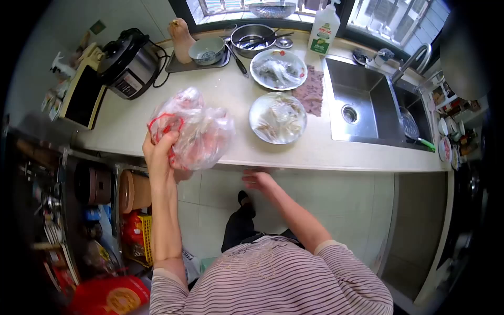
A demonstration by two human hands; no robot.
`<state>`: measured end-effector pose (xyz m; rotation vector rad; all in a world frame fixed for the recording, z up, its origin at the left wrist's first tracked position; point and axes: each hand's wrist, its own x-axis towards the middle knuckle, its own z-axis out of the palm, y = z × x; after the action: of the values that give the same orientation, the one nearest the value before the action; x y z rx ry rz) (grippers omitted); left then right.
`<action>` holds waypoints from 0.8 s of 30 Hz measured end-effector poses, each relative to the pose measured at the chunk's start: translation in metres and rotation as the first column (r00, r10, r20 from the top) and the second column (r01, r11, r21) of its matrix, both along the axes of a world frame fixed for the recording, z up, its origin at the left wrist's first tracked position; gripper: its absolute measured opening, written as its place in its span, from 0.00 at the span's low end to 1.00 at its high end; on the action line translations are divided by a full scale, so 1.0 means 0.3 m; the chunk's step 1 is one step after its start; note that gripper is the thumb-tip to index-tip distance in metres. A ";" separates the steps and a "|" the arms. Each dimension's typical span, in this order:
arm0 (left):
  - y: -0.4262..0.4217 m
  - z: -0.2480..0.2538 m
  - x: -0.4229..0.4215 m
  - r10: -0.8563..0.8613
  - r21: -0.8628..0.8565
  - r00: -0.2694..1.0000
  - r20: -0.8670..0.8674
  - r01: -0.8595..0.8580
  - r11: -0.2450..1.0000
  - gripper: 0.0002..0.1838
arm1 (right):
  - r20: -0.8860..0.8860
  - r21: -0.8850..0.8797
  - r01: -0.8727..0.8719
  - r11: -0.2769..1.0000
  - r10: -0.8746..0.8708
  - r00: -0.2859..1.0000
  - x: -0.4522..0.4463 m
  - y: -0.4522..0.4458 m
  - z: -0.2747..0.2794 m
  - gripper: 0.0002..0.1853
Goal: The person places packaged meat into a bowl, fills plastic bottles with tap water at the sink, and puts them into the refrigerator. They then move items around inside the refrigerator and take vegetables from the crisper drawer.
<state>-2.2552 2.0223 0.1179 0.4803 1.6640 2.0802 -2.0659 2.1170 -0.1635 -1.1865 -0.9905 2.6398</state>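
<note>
My left hand [161, 149] grips a clear plastic bag [202, 134] with red handles, holding it up over the left part of the counter. Something pinkish shows through the plastic; its kind is hard to make out. Down by the counter's front edge, my right hand [255, 179] hangs with its fingers stretched out and nothing in it. A white plate [253, 126] with a crumpled clear bag on it is the nearest dish. Behind it sits a second plate [257, 79], also with a clear plastic bag on top.
An electric pressure cooker [126, 65] stands at the left. Along the back are a butternut squash [181, 42], a bowl [206, 51], a steel pot [252, 50] and a pump bottle [323, 31]. A cloth [311, 92] lies beside the steel sink [362, 134] at the right.
</note>
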 end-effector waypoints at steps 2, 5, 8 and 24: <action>0.066 -0.053 -0.150 -0.048 -0.082 0.997 -0.066 0.043 0.996 0.23 | -0.035 -0.131 0.205 0.970 -0.211 0.977 -0.079 -0.061 -0.023 0.23; 0.167 -0.125 -0.298 -0.146 -0.159 0.973 -0.177 0.118 0.980 0.22 | -0.117 -0.212 0.328 0.921 -0.357 0.927 -0.157 -0.086 -0.029 0.21; 0.233 -0.181 -0.390 -0.180 -0.162 0.964 -0.197 0.149 0.976 0.19 | -0.181 -0.268 0.463 0.845 -0.516 0.837 -0.193 -0.109 -0.081 0.28; 0.305 -0.402 -0.502 -0.221 -0.615 0.744 -0.631 -0.305 0.727 0.36 | 0.204 0.261 0.696 0.668 -0.743 0.637 0.093 -0.596 0.034 0.13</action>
<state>-2.4057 2.1139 -0.0028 1.0022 2.7144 1.1380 -2.0380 1.9383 -0.1532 -1.5517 -0.5434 1.7427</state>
